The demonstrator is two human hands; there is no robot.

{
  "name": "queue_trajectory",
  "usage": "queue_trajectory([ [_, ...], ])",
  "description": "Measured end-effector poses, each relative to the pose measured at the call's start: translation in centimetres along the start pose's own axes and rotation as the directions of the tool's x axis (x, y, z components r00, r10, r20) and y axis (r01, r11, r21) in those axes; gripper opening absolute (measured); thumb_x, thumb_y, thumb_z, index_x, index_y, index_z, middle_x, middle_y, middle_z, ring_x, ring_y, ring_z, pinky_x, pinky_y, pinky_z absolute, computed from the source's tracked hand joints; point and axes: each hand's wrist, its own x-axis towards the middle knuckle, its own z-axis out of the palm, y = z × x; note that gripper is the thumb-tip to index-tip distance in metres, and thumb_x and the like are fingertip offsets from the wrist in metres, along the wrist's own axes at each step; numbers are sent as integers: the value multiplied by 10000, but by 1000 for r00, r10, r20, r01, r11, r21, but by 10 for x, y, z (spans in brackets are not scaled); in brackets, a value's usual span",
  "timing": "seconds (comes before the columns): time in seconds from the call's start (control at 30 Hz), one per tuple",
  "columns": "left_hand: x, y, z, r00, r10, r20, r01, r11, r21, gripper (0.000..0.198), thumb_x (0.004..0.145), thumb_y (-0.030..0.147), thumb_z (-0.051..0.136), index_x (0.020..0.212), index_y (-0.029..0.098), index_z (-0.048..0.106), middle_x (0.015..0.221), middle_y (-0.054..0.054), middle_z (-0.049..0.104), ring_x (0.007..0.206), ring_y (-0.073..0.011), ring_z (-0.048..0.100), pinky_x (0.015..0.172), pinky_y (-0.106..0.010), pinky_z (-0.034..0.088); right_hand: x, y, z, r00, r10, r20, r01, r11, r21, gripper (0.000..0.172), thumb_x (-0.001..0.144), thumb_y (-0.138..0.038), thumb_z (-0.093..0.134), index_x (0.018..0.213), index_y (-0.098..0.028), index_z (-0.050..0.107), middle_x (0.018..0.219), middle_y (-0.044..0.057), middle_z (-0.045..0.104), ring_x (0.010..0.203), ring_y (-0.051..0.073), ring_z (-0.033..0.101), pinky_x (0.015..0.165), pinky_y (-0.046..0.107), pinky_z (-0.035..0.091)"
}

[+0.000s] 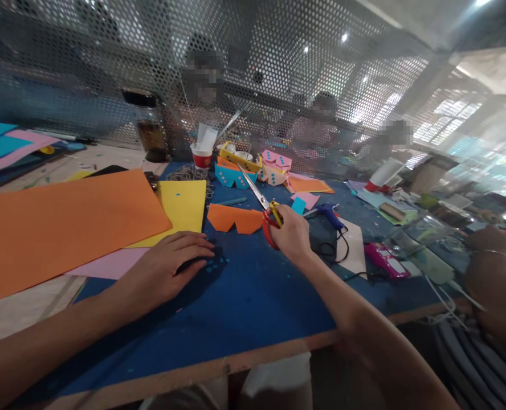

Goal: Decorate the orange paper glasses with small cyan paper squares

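Observation:
My right hand (293,230) is closed around the red and yellow handles of a pair of scissors (257,192), whose metal blades point up and to the left. Just left of the handles lies an orange paper cutout shaped like glasses (235,218). My left hand (171,262) rests low over the blue table mat (244,302), its fingers stretched out and nothing in them. Small blue paper bits (212,266) lie by its fingertips. Beside that hand are a large orange sheet (73,222), a yellow sheet (188,205) and a pink sheet (107,265).
Decorated paper glasses (236,176) stand at the back near a paper cup (202,155) and a dark-lidded jar (150,128). A blue glue gun (330,215) with a black cord and a magenta device (385,261) lie right. Another person's arm (490,273) is at far right.

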Motion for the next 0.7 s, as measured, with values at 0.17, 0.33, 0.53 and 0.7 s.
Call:
queue_trajectory([
  [0.17,-4,-6,1,999,-18,-33,18,1000,-9,191,982,362,598,1110,294,723,1156,-36,771,1202,-281,646,1029,-457,525,-7,-10,-1,979,-125,158,131,991,-26,235,918,-359,645,1109,-225,676,1128,59,740,1034,241,688,823,299,472],
  [0.33,-6,-7,3,999,33,-16,-34,999,-35,171,965,339,601,1073,325,733,1091,-11,790,1010,-247,740,872,-347,600,-18,-28,-2,907,-262,328,287,957,-29,330,943,-498,630,1148,-243,671,1155,47,746,971,242,714,794,305,477],
  [0.53,-5,4,0,991,127,-27,-129,990,-55,205,932,291,614,1093,367,714,1012,21,812,857,-218,773,759,-300,630,-25,-36,0,854,-309,419,337,942,8,399,945,-531,630,1200,-226,666,1150,78,751,986,252,714,825,326,506],
  [0.7,-6,5,0,988,150,25,-147,985,-94,198,924,285,613,1075,354,722,965,11,818,806,-215,776,687,-277,633,-21,-34,-7,817,-347,460,352,933,80,417,937,-517,644,1219,-210,667,1188,94,728,1073,252,686,884,331,511],
])
